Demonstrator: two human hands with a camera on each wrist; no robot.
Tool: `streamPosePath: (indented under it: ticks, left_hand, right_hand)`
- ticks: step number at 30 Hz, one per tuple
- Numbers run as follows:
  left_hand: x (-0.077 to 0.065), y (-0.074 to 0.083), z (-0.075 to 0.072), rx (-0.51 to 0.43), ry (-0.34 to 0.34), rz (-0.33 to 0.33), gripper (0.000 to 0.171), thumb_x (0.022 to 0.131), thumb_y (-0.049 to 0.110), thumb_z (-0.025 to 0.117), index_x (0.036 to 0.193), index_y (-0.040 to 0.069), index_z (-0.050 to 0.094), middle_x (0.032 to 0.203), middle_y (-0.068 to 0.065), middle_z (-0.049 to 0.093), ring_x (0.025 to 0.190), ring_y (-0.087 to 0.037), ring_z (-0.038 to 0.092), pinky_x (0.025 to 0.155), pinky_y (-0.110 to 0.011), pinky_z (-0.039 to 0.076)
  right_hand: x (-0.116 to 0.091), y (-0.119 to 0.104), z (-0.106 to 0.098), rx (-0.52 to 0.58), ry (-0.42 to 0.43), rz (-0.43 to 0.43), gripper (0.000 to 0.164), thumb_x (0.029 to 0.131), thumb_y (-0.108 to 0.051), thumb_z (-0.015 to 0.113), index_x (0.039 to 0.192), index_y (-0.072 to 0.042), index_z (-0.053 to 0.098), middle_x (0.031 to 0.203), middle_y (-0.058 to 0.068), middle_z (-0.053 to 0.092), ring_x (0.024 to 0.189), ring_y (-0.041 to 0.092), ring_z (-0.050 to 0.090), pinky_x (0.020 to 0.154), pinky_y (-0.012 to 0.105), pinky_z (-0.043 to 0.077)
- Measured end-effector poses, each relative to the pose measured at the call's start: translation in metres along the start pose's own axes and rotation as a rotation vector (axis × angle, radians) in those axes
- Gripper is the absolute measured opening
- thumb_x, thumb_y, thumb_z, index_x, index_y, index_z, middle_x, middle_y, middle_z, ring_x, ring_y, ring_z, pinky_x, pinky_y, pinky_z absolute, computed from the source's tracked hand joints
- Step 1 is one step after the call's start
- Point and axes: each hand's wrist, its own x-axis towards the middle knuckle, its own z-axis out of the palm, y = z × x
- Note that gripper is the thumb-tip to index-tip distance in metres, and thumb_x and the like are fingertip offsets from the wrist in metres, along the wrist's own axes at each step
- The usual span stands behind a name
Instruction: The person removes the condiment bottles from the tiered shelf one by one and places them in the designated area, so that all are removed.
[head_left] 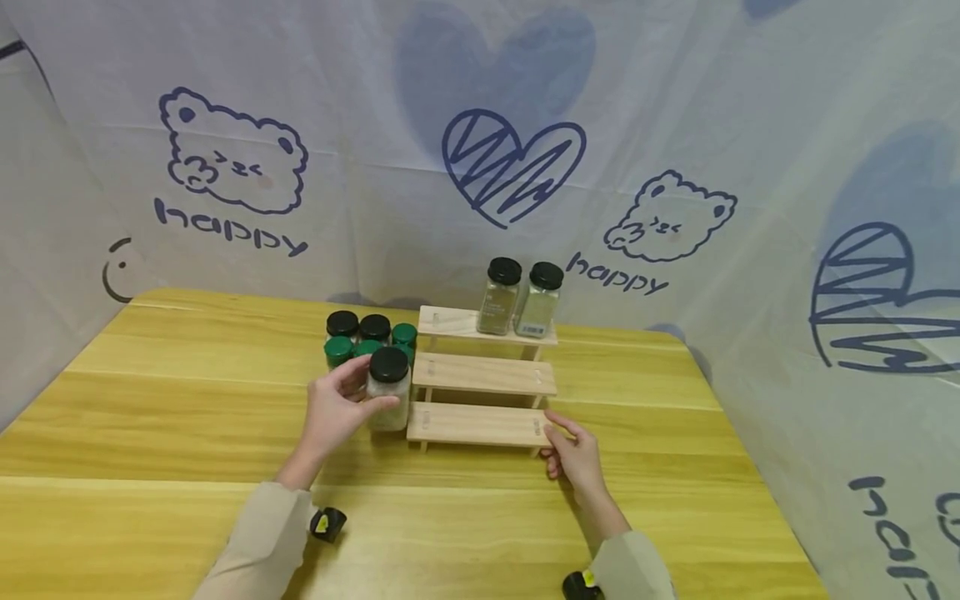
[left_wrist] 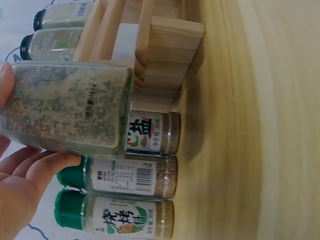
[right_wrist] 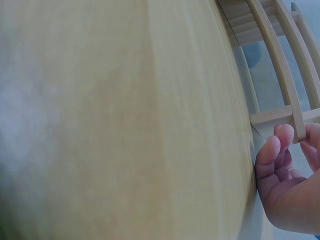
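Note:
My left hand (head_left: pixel 335 414) grips a square glass spice jar (head_left: pixel 388 400) by its sides, thumb in front. The jar has a black lid, and the left wrist view shows speckled seasoning (left_wrist: pixel 65 107) inside it. It is held upright just left of a three-step wooden rack (head_left: pixel 480 425). At the rack's right front corner, my right hand (head_left: pixel 576 458) pinches the end of the lowest step, also seen in the right wrist view (right_wrist: pixel 287 175). Two black-lidded jars, one brownish (head_left: pixel 498 298) and one pale (head_left: pixel 538 302), stand on the top step.
Left of the rack, behind the held jar, several bottles cluster on the wooden table (head_left: pixel 187 417), some with green caps (head_left: pixel 339 348) and some with black lids (head_left: pixel 342 323). A printed cloth (head_left: pixel 360 167) hangs behind the table and along its right side.

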Motion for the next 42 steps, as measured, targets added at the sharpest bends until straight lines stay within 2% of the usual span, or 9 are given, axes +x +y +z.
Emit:
streamPosePath:
  ticks: [9, 15, 26, 32, 42]
  left_hand:
    - [-0.002, -0.01, 0.001, -0.021, -0.063, -0.024, 0.052, 0.063, -0.003, 0.078, 0.109, -0.008, 0.055, 0.107, -0.026, 0.058, 0.097, -0.033, 0.057, 0.081, -0.035, 0.048]
    - [-0.002, -0.015, 0.002, -0.014, -0.061, -0.018, 0.05, 0.062, -0.005, 0.078, 0.106, -0.007, 0.055, 0.106, -0.026, 0.058, 0.098, -0.033, 0.057, 0.082, -0.039, 0.046]
    - [0.0, -0.024, 0.006, -0.02, -0.072, -0.092, 0.049, 0.063, -0.01, 0.075, 0.107, -0.008, 0.053, 0.108, -0.026, 0.057, 0.101, -0.034, 0.055, 0.086, -0.039, 0.044]
    - [0.0, -0.026, 0.008, -0.015, -0.068, -0.101, 0.049, 0.065, -0.009, 0.074, 0.109, -0.008, 0.052, 0.108, -0.026, 0.056, 0.1, -0.034, 0.055, 0.086, -0.039, 0.045]
    - [0.002, -0.025, 0.008, -0.057, -0.08, -0.132, 0.051, 0.069, -0.008, 0.072, 0.115, -0.009, 0.049, 0.113, -0.027, 0.053, 0.105, -0.034, 0.051, 0.089, -0.037, 0.042]
  right_hand:
    - [0.0, -0.001, 0.001, 0.002, 0.0, 0.005, 0.032, 0.09, -0.012, 0.055, 0.12, -0.001, 0.055, 0.054, 0.008, 0.057, 0.035, 0.007, 0.043, 0.034, 0.019, 0.04]
    - [0.0, -0.002, 0.001, 0.004, -0.002, 0.013, 0.032, 0.09, -0.012, 0.055, 0.12, -0.002, 0.055, 0.054, 0.008, 0.058, 0.034, 0.007, 0.043, 0.034, 0.02, 0.04]
    - [-0.002, -0.004, 0.0, 0.001, -0.01, 0.013, 0.033, 0.089, -0.012, 0.056, 0.121, -0.002, 0.055, 0.056, 0.009, 0.058, 0.035, 0.007, 0.043, 0.035, 0.019, 0.041]
    - [-0.001, -0.003, 0.0, 0.004, -0.007, 0.016, 0.033, 0.089, -0.012, 0.056, 0.121, -0.002, 0.055, 0.055, 0.008, 0.058, 0.034, 0.007, 0.043, 0.034, 0.019, 0.04]
    - [-0.001, -0.004, -0.001, 0.01, -0.015, 0.009, 0.034, 0.089, -0.013, 0.056, 0.121, -0.002, 0.054, 0.055, 0.008, 0.058, 0.034, 0.007, 0.043, 0.034, 0.019, 0.04]
